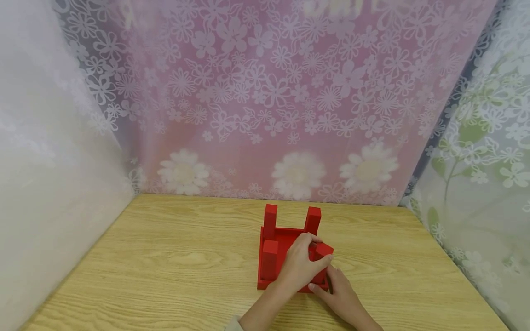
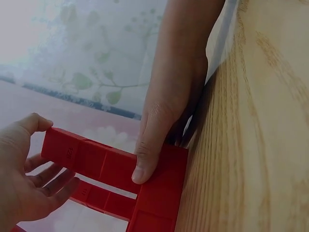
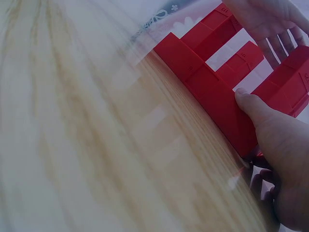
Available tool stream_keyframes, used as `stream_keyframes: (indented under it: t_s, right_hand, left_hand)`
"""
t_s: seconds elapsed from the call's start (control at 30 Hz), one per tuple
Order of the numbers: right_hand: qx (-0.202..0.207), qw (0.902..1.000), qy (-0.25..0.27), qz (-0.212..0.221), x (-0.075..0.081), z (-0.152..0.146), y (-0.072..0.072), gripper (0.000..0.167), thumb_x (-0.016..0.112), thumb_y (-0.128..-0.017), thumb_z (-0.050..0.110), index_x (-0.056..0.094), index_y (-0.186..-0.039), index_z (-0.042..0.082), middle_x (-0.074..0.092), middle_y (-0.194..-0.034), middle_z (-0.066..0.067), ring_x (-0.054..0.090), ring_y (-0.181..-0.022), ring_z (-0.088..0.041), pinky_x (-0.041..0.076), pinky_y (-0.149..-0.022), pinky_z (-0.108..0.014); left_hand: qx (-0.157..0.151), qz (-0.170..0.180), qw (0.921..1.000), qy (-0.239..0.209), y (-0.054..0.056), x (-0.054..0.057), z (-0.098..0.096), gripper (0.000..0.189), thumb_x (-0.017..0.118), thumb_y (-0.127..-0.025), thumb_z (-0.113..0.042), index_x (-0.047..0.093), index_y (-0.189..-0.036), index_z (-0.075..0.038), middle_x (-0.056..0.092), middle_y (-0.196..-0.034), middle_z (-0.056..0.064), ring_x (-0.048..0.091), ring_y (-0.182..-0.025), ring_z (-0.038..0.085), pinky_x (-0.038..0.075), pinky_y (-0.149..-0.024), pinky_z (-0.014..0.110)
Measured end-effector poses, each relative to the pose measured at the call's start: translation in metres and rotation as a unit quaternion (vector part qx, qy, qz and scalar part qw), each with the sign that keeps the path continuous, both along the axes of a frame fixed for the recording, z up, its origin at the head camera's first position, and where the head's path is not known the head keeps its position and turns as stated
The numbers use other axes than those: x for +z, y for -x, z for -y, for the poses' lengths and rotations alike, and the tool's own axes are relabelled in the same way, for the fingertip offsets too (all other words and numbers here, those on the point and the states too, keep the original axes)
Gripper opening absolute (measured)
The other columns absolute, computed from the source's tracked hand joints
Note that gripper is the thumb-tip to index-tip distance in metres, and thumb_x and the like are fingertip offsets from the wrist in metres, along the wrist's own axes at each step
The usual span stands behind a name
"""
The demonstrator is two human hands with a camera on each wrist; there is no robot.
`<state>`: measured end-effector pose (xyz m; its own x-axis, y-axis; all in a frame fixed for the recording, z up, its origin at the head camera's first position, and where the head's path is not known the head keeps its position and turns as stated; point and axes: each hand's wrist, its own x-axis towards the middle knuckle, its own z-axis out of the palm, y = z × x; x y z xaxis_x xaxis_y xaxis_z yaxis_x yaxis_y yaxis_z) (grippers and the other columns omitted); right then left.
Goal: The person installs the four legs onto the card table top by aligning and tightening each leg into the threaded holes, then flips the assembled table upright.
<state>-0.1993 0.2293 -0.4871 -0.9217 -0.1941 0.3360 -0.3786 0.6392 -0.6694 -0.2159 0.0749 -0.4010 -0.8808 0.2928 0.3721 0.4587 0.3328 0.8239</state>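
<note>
A red square base (image 1: pixel 285 240) with a raised rim lies on the wooden table, and several red block-like legs stand up from its corners, like a small stool turned upside down. My left hand (image 1: pixel 299 264) grips the near right leg (image 1: pixel 325 249) close to its top, the thumb on one side and the fingers on the other. Low at the same corner, my right hand (image 1: pixel 342 294) holds the base, its thumb (image 3: pixel 248 101) pressed on the front side and its fingers around the corner. Small raised marks show on the leg (image 2: pixel 91 157) in the left wrist view.
Wood-grained table (image 1: pixel 182 257) surface spreads around the red piece. A pink flowered curtain (image 1: pixel 248 105) hangs behind the table's back edge. Pale sheets stand at the left (image 1: pixel 54 151) and, with a leaf pattern, at the right (image 1: pixel 488 161).
</note>
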Motion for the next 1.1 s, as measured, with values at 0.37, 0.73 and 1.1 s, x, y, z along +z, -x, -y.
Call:
stream_keyframes:
  t_s: [0.37, 0.73, 1.1]
  right_hand:
    - [-0.008, 0.9999, 0.003, 0.011, -0.002, -0.001, 0.001, 0.05, 0.072, -0.079, 0.036, 0.052, -0.12, 0.015, 0.058, -0.107, 0.012, 0.051, -0.106, -0.022, 0.019, -0.096, -0.062]
    - [-0.004, 0.9998, 0.005, 0.019, -0.001, -0.001, 0.001, 0.049, 0.071, -0.079, 0.038, 0.051, -0.119, 0.017, 0.057, -0.103, 0.017, 0.051, -0.106, -0.02, 0.016, -0.097, -0.063]
    - [-0.009, 0.9984, -0.02, -0.051, -0.001, 0.0, -0.001, 0.039, 0.074, -0.077, 0.028, 0.056, -0.11, 0.019, 0.054, -0.096, 0.021, 0.049, -0.086, -0.006, 0.038, -0.078, -0.038]
  left_hand:
    - [-0.026, -0.012, 0.9988, 0.039, -0.002, 0.002, 0.0, 0.033, 0.051, -0.089, -0.018, 0.061, -0.12, -0.023, 0.052, -0.117, -0.011, 0.045, -0.114, 0.013, 0.038, -0.093, 0.039]
    - [0.07, -0.016, 0.9967, 0.04, -0.004, 0.001, -0.005, 0.041, 0.073, -0.076, -0.042, 0.052, -0.102, -0.018, 0.05, -0.094, -0.012, 0.047, -0.078, 0.004, 0.043, -0.064, 0.02]
    - [0.126, -0.092, 0.987, 0.038, -0.012, -0.003, -0.013, 0.042, 0.077, -0.074, -0.034, 0.056, -0.101, -0.01, 0.055, -0.087, -0.006, 0.053, -0.072, 0.005, 0.045, -0.063, 0.017]
